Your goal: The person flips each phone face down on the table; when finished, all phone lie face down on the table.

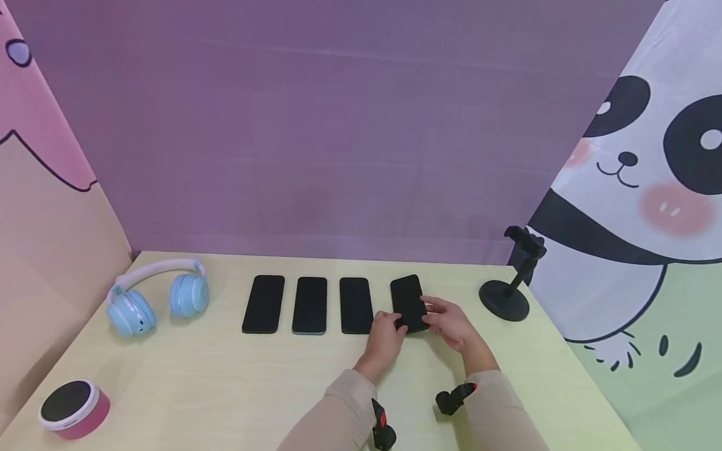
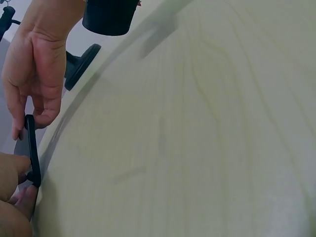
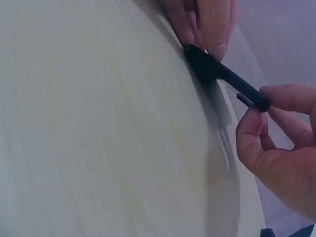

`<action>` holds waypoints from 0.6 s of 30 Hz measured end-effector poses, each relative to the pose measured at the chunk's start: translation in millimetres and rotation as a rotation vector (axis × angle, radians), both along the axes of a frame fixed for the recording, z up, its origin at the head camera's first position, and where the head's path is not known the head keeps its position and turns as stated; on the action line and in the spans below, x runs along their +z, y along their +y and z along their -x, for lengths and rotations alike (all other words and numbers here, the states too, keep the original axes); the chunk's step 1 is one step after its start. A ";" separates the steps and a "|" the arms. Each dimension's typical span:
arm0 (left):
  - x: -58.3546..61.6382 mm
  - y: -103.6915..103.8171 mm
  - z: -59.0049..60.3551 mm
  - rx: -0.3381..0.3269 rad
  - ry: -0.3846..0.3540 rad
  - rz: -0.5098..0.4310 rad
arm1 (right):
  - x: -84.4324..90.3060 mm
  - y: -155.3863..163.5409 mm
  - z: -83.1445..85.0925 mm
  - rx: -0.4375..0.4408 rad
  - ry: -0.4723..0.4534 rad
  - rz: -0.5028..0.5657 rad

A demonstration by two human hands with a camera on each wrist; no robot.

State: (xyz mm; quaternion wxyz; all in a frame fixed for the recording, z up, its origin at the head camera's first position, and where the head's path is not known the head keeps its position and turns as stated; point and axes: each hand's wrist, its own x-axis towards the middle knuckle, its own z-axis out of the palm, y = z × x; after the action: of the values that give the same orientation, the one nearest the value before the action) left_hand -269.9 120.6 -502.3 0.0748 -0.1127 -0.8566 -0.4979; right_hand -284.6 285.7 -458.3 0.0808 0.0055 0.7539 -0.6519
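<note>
A black smartphone, rightmost of a row, lies slightly turned between my two hands. My left hand pinches its lower left corner between thumb and finger. On the right edge, my right hand grips the phone with thumb and fingertips. The right wrist view shows the phone edge-on and tilted, its right side raised over the table. From the left wrist, its thin dark edge runs between the left hand and the right hand.
Several more black phones stand in a row to the left, the nearest phone beside my left hand. A black stand is at the right edge. Blue headphones and a pink round speaker sit on the left of the table.
</note>
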 end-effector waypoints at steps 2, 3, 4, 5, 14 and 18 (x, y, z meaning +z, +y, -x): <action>0.3 0.6 1.0 -0.005 -0.008 0.008 | 1.2 -0.2 -0.9 0.003 0.007 0.004; 0.7 1.0 0.9 -0.010 -0.013 0.014 | 1.9 -0.3 -2.1 0.009 0.010 0.008; 1.7 0.8 1.4 -0.015 -0.017 0.016 | 2.9 -0.8 -2.6 0.018 0.013 0.016; 2.9 0.8 1.4 -0.024 -0.025 0.017 | 4.0 -1.1 -3.3 0.026 0.015 0.027; 12.0 2.6 -0.6 -0.122 -0.044 -0.046 | 8.4 6.5 -9.5 0.053 -0.022 0.167; 12.0 1.9 2.7 -0.141 -0.053 -0.071 | 10.2 5.7 -10.1 0.083 -0.021 0.238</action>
State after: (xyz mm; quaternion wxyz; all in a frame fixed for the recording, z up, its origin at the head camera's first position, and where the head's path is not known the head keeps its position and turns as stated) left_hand -272.6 122.6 -490.3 0.0209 -0.1569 -0.8300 -0.5349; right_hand -274.5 291.4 -448.1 0.1157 -0.0286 0.6700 -0.7327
